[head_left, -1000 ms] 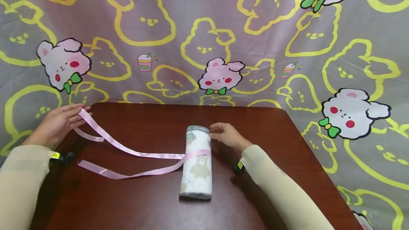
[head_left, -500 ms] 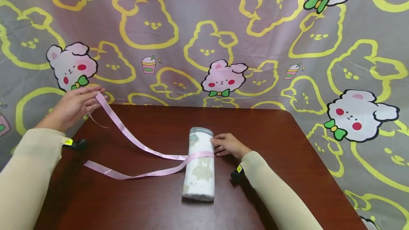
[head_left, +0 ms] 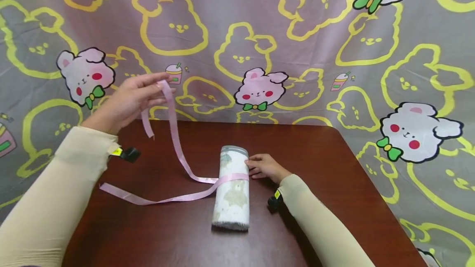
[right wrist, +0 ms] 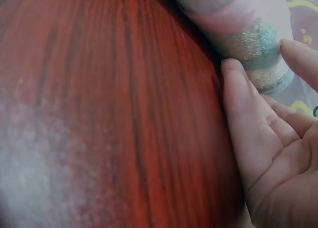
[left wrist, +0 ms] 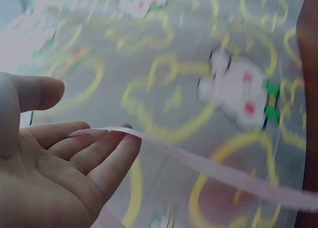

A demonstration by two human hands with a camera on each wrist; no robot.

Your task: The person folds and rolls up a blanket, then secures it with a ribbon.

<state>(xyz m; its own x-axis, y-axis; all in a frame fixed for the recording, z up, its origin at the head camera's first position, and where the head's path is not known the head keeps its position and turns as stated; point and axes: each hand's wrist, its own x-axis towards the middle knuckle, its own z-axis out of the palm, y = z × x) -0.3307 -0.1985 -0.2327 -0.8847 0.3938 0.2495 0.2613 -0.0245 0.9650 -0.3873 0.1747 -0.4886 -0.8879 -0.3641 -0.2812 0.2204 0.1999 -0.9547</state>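
Observation:
A rolled white towel (head_left: 231, 203) with bear prints and a grey edge lies on the table, a pink satin ribbon (head_left: 175, 135) around its middle. My left hand (head_left: 128, 100) is raised at the left above the table's far edge. One ribbon length hangs over its nearly straight fingers, the thumb standing apart from the ribbon (left wrist: 218, 172) in the left wrist view. The other ribbon end lies loose on the table to the left. My right hand (head_left: 268, 168) rests beside the towel's upper right side, its fingertips touching the towel (right wrist: 258, 44).
The dark red-brown wooden table (head_left: 297, 147) has rounded far corners. Behind it hangs a grey cloth backdrop (head_left: 315, 57) printed with yellow outlines and cartoon animal faces. Small black devices are strapped under both wrists.
My left hand has risen and moved right, lifting the ribbon length off the left side. The right hand has shifted slightly down along the towel, which stays in place.

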